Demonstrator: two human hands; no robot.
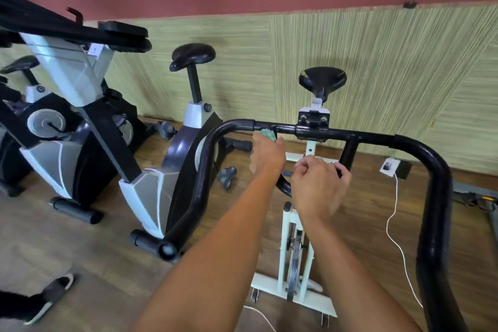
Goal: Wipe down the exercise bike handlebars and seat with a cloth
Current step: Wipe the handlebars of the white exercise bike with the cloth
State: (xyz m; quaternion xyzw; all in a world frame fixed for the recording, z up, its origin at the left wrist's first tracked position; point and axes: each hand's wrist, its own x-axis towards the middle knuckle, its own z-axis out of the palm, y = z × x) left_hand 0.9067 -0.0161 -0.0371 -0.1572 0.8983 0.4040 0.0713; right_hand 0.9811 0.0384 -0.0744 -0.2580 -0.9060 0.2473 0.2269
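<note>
no text, brand, number or sign can be read anywhere. a small white label [94, 49] sits on the grey frame of the exercise machine [67, 67] in the upper left of the frame, but its marks are too small and blurred to make out.

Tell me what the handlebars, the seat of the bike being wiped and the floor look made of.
Handlebars: probably black-painted metal tube, glossy, with highlights and scuffs.
Seat: black padding, likely vinyl or leather, with a soft sheen and worn light patches at its edges.
Floor: brown wood-look planks with visible grain; real wood or laminate cannot be told.
</note>
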